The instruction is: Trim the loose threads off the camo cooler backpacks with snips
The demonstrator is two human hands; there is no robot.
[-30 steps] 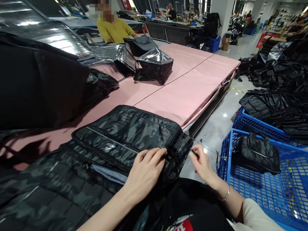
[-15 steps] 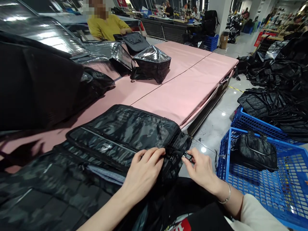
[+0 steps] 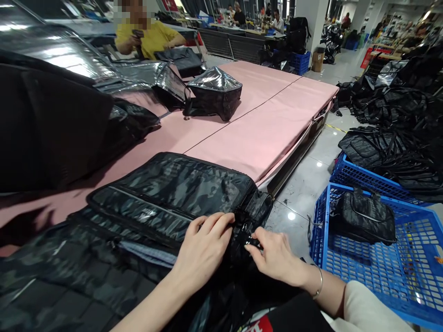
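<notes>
A dark camouflage bag lies flat on the near end of the pink table. My left hand rests palm down on the bag's near right corner, fingers pressing the fabric by the zipper. My right hand is at the bag's right end, fingertips pinching a small black zipper pull. A bracelet sits on that wrist.
A blue crate on the floor at right holds a black bag. Piles of black bags lie at far right and left. A plastic-wrapped bag stands mid-table. A person in yellow sits behind.
My right hand has moved left from off the bag's end onto its corner and taken hold of the zipper pull. The left hand stays put. The view has shifted slightly.
</notes>
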